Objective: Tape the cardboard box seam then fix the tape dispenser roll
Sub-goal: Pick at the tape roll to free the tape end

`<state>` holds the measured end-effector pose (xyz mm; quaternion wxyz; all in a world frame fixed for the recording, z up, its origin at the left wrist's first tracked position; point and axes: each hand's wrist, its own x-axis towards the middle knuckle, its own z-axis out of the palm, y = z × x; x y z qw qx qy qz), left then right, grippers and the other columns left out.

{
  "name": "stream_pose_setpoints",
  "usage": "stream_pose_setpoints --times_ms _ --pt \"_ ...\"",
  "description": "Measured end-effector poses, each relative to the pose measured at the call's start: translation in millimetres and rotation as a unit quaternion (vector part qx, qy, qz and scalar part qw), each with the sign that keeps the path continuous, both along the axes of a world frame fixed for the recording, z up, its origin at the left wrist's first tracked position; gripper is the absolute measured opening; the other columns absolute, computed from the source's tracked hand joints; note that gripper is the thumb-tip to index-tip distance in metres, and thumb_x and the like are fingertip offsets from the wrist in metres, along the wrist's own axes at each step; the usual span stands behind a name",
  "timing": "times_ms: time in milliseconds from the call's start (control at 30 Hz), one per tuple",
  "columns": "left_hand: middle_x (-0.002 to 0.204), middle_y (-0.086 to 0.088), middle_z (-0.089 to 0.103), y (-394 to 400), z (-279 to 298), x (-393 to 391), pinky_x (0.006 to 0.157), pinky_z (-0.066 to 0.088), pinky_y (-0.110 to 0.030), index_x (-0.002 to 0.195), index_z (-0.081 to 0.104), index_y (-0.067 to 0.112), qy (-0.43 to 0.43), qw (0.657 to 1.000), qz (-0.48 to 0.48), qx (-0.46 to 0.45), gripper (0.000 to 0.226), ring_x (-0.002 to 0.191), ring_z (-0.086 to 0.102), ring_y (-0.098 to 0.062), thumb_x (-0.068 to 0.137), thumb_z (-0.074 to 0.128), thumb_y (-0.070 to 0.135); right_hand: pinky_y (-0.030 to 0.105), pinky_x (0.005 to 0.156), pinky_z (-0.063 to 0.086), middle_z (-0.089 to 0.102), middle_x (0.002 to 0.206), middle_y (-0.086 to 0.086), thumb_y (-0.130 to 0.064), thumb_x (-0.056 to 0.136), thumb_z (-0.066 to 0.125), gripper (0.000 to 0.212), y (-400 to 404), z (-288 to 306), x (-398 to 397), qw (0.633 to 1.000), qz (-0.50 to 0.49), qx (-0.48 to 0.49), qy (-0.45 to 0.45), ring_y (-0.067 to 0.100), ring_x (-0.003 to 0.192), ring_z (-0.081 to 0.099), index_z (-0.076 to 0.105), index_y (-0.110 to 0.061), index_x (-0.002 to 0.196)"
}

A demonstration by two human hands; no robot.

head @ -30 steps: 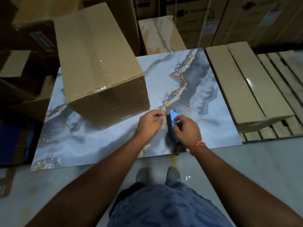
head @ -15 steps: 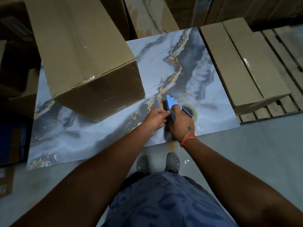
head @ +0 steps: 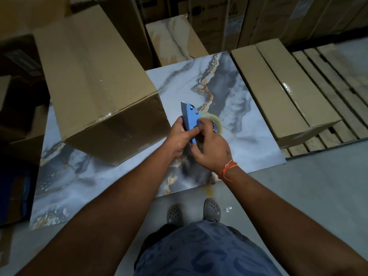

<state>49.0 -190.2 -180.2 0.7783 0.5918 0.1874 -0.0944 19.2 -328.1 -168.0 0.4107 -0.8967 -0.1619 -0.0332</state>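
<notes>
Both hands gripped the blue metal tape dispenser [head: 190, 121]: left hand [head: 180, 139] closed around its frame, right hand [head: 211, 148] fingers curled nearest the clear tape roll [head: 216, 122], which protruded right of the frame.

The large brown cardboard box [head: 95, 84] lies on the marbled slab [head: 235, 100], in the upper left of the frame. The slab lies on the grey floor [head: 308, 186] and fills the middle of the frame. The blue tape dispenser [head: 190, 121] is at the centre, above the slab and right of the box, between the left hand [head: 180, 138] and the right hand [head: 211, 148]. The long flat carton [head: 278, 90] lies on the wooden pallet [head: 334, 76] at the upper right, just beside the slab. Stacked boxes [head: 215, 18] stand behind, along the top.
</notes>
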Motion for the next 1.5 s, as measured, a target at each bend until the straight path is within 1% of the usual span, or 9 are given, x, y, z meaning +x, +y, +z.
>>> stream_pose_setpoints --times_ms 167,267,433,600,733,1033,1200,1333,1500 --pt "0.122 -0.006 0.068 23.5 13.3 5.7 0.086 0.061 -0.031 0.136 0.051 0.009 -0.041 0.991 -0.119 0.037 0.066 0.109 0.07 -0.019 0.077 0.082 0.006 0.027 0.065 0.054 0.07 0.079 0.0 -0.015 0.078 0.059 0.037 -23.6 33.0 24.6 0.991 -0.056 0.103 -0.068 0.017 0.07 0.066 0.06 -0.018 0.115" --pt "0.113 0.002 0.072 30.2 17.9 7.2 0.083 0.061 -0.029 0.134 0.054 0.016 -0.044 0.98 -0.194 0.028 0.061 0.107 0.072 -0.015 0.08 0.08 0.001 0.017 0.075 0.051 0.072 0.098 0.002 -0.007 0.075 0.063 0.036 -32.7 46.3 47.1 0.987 -0.043 0.155 -0.027 0.016 0.091 0.067 0.067 -0.016 0.11" --pt "0.117 0.005 0.07 32.1 25.6 8.6 0.106 0.052 -0.043 0.121 0.065 0.029 -0.061 0.953 -0.284 0.09 0.058 0.118 0.065 -0.018 0.071 0.09 0.015 0.037 0.096 0.057 0.07 0.121 0.002 0.002 0.084 0.065 0.048 -48.4 53.7 67.0 0.965 0.052 0.215 0.143 0.015 0.116 0.063 0.064 -0.014 0.129" --pt "0.136 0.0 0.065 28.6 31.2 10.5 0.115 0.045 -0.041 0.142 0.056 0.019 -0.074 0.926 -0.338 0.15 0.075 0.132 0.059 -0.019 0.076 0.09 0.015 0.024 0.093 0.052 0.064 0.122 0.007 0.016 0.084 0.055 0.056 -58.7 54.7 74.7 0.932 0.141 0.22 0.25 0.016 0.117 0.06 0.058 -0.006 0.136" --pt "0.129 0.008 0.067 26.4 32.1 8.9 0.103 0.05 -0.025 0.139 0.058 0.021 -0.075 0.922 -0.335 0.176 0.071 0.127 0.061 -0.012 0.076 0.089 0.01 0.019 0.093 0.053 0.063 0.119 0.01 0.02 0.084 0.051 0.056 -61.6 53.5 74.8 0.925 0.168 0.217 0.264 0.003 0.107 0.061 0.059 -0.006 0.133" --pt "0.126 0.005 0.066 30.5 21.1 3.9 0.096 0.052 -0.019 0.142 0.053 0.006 -0.086 0.931 -0.292 0.201 0.075 0.123 0.06 -0.005 0.076 0.084 -0.009 0.031 0.104 0.051 0.07 0.121 0.011 0.014 0.083 0.059 0.054 -70.2 39.0 73.3 0.943 0.173 0.157 0.235 0.017 0.118 0.065 0.062 -0.009 0.132" --pt "0.126 0.004 0.067 30.8 20.4 0.8 0.109 0.049 -0.031 0.141 0.055 0.007 -0.068 0.936 -0.291 0.185 0.076 0.126 0.061 -0.015 0.072 0.087 0.0 0.038 0.104 0.054 0.071 0.118 0.013 0.014 0.082 0.061 0.055 -69.4 39.4 72.9 0.947 0.163 0.166 0.222 0.021 0.117 0.066 0.063 -0.011 0.132" --pt "0.135 -0.016 0.064 32.5 20.9 -0.7 0.116 0.045 -0.045 0.141 0.054 0.005 -0.06 0.938 -0.294 0.171 0.075 0.133 0.058 -0.029 0.073 0.086 0.0 0.044 0.105 0.053 0.071 0.118 0.018 0.011 0.083 0.065 0.053 -66.9 43.1 74.6 0.945 0.167 0.186 0.212 0.033 0.114 0.063 0.062 -0.008 0.132" --pt "0.141 -0.024 0.058 36.7 22.4 0.1 0.119 0.04 -0.053 0.142 0.052 0.004 -0.056 0.934 -0.306 0.175 0.075 0.137 0.053 -0.038 0.075 0.085 -0.003 0.033 0.097 0.054 0.07 0.109 0.01 0.008 0.083 0.068 0.05 -64.2 47.8 77.9 0.939 0.179 0.195 0.22 0.017 0.1 0.061 0.062 -0.006 0.131"
